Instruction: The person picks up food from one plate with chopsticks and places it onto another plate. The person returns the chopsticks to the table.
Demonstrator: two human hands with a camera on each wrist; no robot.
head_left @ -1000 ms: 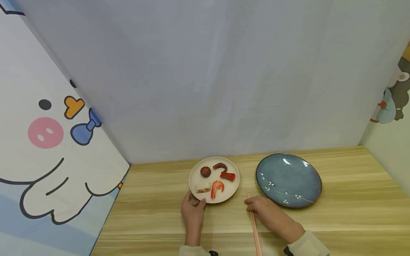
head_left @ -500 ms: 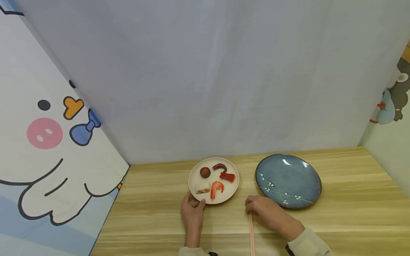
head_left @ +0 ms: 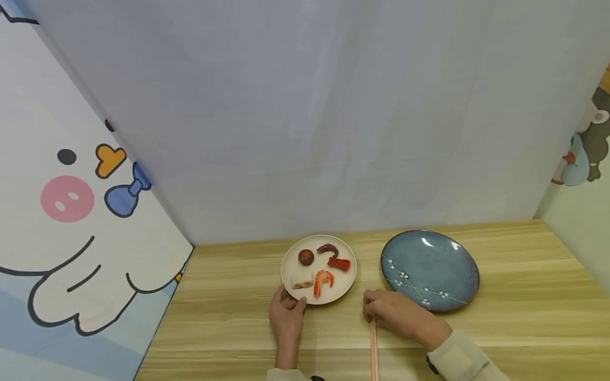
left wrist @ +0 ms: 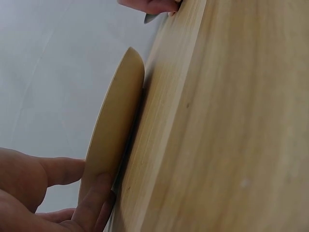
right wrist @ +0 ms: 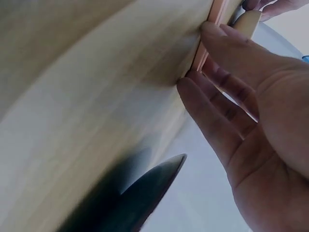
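While the left hand [head_left: 287, 318] grips the near-left rim of the white plate [head_left: 343, 286] between thumb and fingers, the right hand [head_left: 397, 315] pinches the far end of the pink chopsticks [head_left: 374, 349], fingertips down at the wooden table [head_left: 214, 317]. Chopsticks run toward the person, out of the head view. White plate bears a shrimp [head_left: 326, 276], brown ball [head_left: 306, 257], tentacle piece [head_left: 328, 247], red piece [head_left: 339, 263] and pale block [head_left: 302, 281]. Blue plate [head_left: 429, 264], blossom-patterned, lies just beyond the right hand.

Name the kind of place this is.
Likely a staged tabletop booth rather than a working kitchen: plain grey backdrop right behind the wood-grain tabletop, cartoon-printed panel on the left.
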